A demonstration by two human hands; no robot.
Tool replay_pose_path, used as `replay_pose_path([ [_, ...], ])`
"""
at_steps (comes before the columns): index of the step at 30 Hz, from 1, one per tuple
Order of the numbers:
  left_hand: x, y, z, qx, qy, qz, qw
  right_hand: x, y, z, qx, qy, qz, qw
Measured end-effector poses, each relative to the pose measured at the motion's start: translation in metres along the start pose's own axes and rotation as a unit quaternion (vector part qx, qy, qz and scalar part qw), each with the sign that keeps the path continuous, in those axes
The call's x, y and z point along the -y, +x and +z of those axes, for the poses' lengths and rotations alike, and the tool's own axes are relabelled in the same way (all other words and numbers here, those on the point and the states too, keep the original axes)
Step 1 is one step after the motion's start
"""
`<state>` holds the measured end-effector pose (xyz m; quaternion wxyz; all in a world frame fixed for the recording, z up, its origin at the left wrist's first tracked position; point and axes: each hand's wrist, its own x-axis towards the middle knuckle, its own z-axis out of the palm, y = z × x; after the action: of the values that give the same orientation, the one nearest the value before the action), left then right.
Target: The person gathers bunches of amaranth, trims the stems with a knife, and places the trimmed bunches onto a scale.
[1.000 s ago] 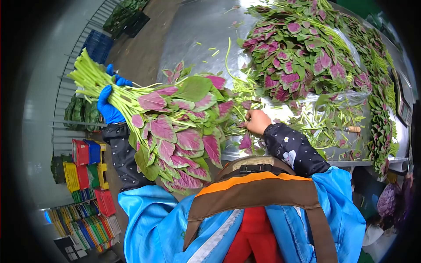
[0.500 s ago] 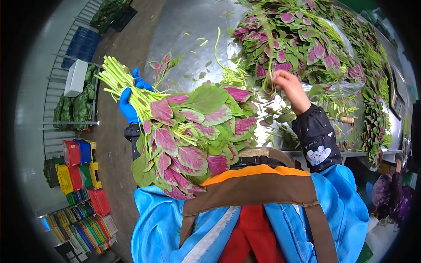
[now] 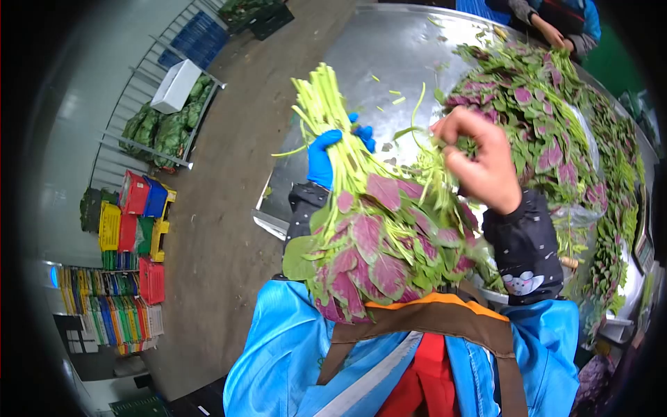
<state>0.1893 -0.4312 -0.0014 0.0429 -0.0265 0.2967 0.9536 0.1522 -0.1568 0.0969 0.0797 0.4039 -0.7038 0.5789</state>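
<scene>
My left hand (image 3: 323, 158), in a blue glove, is wrapped round a thick bunch of red-and-green amaranth (image 3: 379, 260). Its pale cut stems (image 3: 323, 90) point away from me, and the leaves hang toward my apron. My bare right hand (image 3: 483, 156) is raised just right of the bunch, thumb and forefinger curled into a pinch. A thin green amaranth stem (image 3: 439, 163) shows at those fingertips, partly smeared by motion. Behind that hand lies a large heap of amaranth (image 3: 528, 104) on the metal table (image 3: 361, 48).
Cut stem bits (image 3: 397, 101) lie scattered on the metal. At the far right corner, a person's hands (image 3: 552, 33) are by the heap. To the left are a wire rack with leafy greens (image 3: 163, 132), a white box (image 3: 176, 86), and stacked colored crates (image 3: 134, 193).
My view has turned, so the table and the bunch appear shifted. The bunch is now more upright, stems pointing away. My right hand has come closer to the camera and curled its fingers more.
</scene>
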Motion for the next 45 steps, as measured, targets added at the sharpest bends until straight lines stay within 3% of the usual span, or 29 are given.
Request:
replay_pose_path([
  [2,0.009,0.003,0.012,-0.024,-0.021,0.019,0.999,0.004,0.000,0.022,0.035,0.066,0.024,0.997],
  [5,0.013,0.002,0.029,-0.038,-0.028,0.021,0.999,0.009,-0.009,0.042,0.064,-0.024,-0.061,0.996],
  [8,0.012,0.003,0.032,-0.024,-0.016,0.017,0.999,0.005,-0.017,0.045,0.056,-0.015,-0.087,0.995],
  [13,0.015,0.001,0.044,-0.023,-0.049,0.018,0.998,-0.003,-0.025,0.014,-0.024,0.131,0.032,0.991],
  [15,0.016,0.001,0.044,-0.010,-0.067,0.009,0.998,0.000,-0.026,0.011,-0.040,0.055,-0.032,0.997],
  [17,0.018,0.003,0.046,-0.004,-0.051,0.008,0.999,0.006,-0.027,0.016,0.002,-0.028,-0.062,0.998],
  [21,0.024,0.006,0.041,0.022,-0.048,0.005,0.999,0.016,-0.028,0.027,0.056,-0.025,0.032,0.998],
  [24,0.023,0.004,0.050,0.030,-0.022,-0.004,0.999,-0.001,-0.031,0.038,0.051,-0.053,-0.078,0.994],
  [26,0.023,0.006,0.054,0.037,-0.014,0.009,0.999,0.001,-0.033,0.042,0.068,-0.076,-0.090,0.991],
  [32,0.021,0.006,0.041,0.087,-0.027,0.000,0.996,0.010,-0.029,0.041,0.116,-0.083,-0.010,0.990],
  [39,0.015,0.015,0.027,0.134,-0.061,-0.003,0.989,0.005,-0.031,0.050,0.086,-0.097,-0.029,0.991],
  [41,0.000,0.010,0.025,0.115,0.050,-0.005,0.992,0.001,-0.039,0.045,0.052,-0.154,-0.034,0.986],
  [42,-0.016,0.006,0.019,0.051,0.113,0.002,0.992,-0.006,-0.041,0.038,0.001,-0.172,-0.062,0.983],
  [43,-0.035,0.001,0.026,0.045,0.137,-0.043,0.989,-0.018,-0.049,0.019,-0.046,-0.195,-0.085,0.976],
  [45,-0.072,-0.009,0.038,0.043,0.217,-0.010,0.975,-0.030,-0.078,-0.042,-0.068,-0.251,-0.056,0.964],
])
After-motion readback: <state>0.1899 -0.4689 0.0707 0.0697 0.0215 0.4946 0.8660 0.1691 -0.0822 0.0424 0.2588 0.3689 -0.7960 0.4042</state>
